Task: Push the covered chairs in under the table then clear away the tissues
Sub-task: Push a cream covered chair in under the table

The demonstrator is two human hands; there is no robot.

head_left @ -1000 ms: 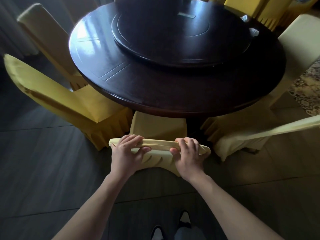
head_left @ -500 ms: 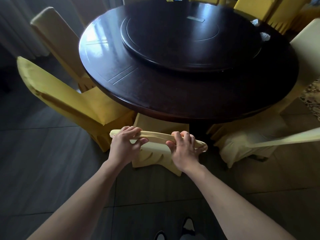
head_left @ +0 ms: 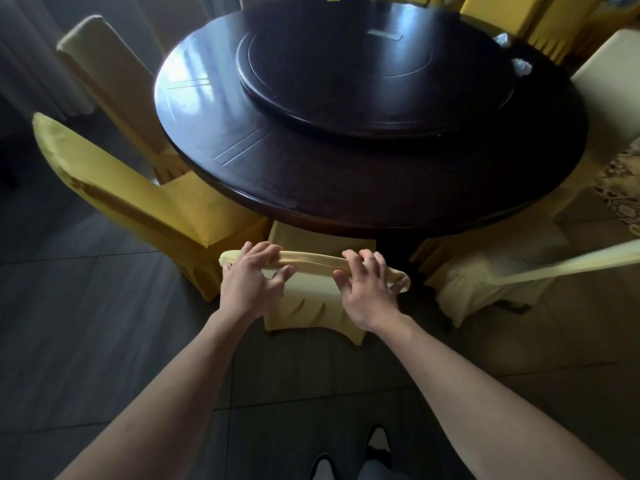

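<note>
Both hands on the top rail of the covered chair [head_left: 313, 268] directly in front of me. Left hand [head_left: 251, 282]: fingers curled over the rail, thumb hooked under its near edge, gripping cloth and frame together. Right hand [head_left: 367, 292]: fingers draped over the rail and slightly splayed, thumb tucked below; a looser hold than the left, but a hold.

Chair seat partly under the rim of the round dark surface [head_left: 346, 199]; its pleated skirt hangs on my side. Judgement: the pushing-in step, this chair nearly home.

Left of it, a brighter yellow chair [head_left: 138, 199] stands angled, seat corner just beside the rim, most of it out. Beyond that, a paler chair [head_left: 114, 74], back turned, also out. To my right, a pale chair [head_left: 491, 271] skewed, seat barely under.

Tissues: two small white crumpled bits [head_left: 521, 65] at the far right edge of the surface, just beside the raised turntable [head_left: 346, 64]. Too small to tell more. Not yet touched.

Next move, as I read it: a level shove forward until the back meets the rim, then let go and step left or right to the next chair. Cover is slippery-looking cloth; push on the frame, not the fabric. Tissues last, from the far side.
</note>
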